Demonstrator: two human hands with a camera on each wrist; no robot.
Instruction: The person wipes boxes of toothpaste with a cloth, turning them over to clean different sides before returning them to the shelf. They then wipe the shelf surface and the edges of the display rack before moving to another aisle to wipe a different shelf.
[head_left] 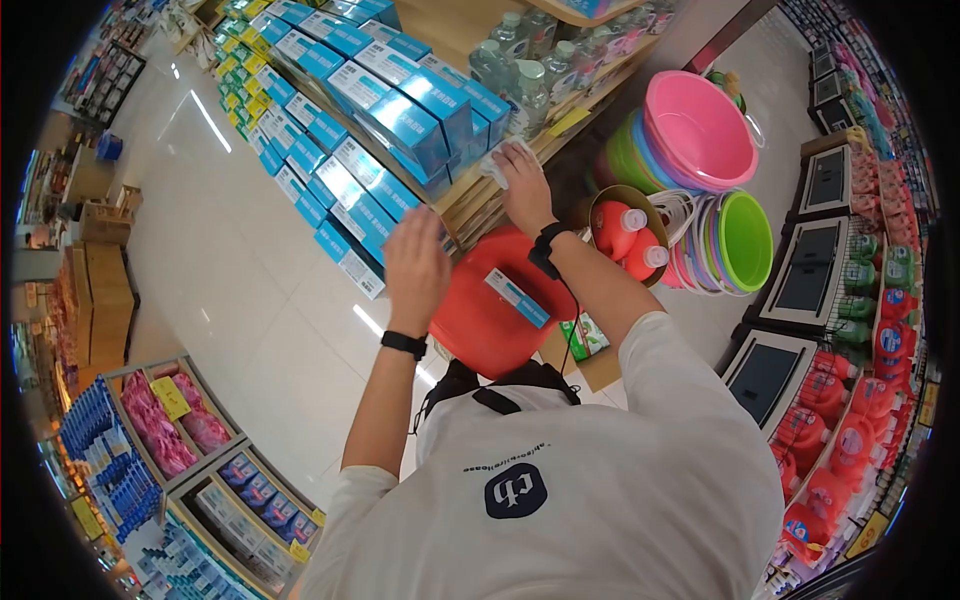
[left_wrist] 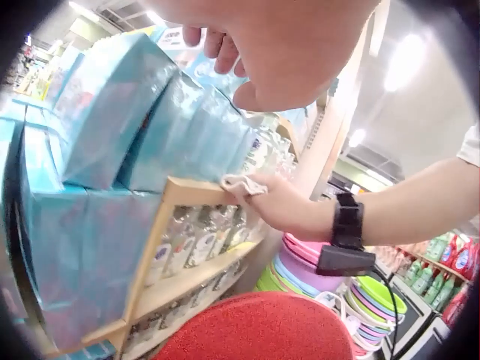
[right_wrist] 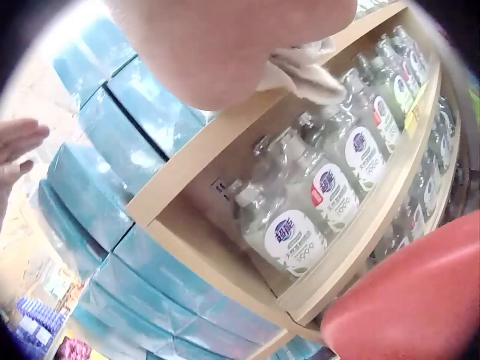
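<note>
Left hand is up in front of the blue boxes, fingers loosely spread, holding nothing. Further out, right hand presses a white cloth onto the wooden shelf front edge, fingers curled over it.

blue boxes | clear bottles | pink basin | green basin

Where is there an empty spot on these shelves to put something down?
Hardly any. The blue boxes sit packed edge to edge and the bottles fill their shelf. Only the wooden shelf edge by the right hand with its cloth looks bare.
</note>
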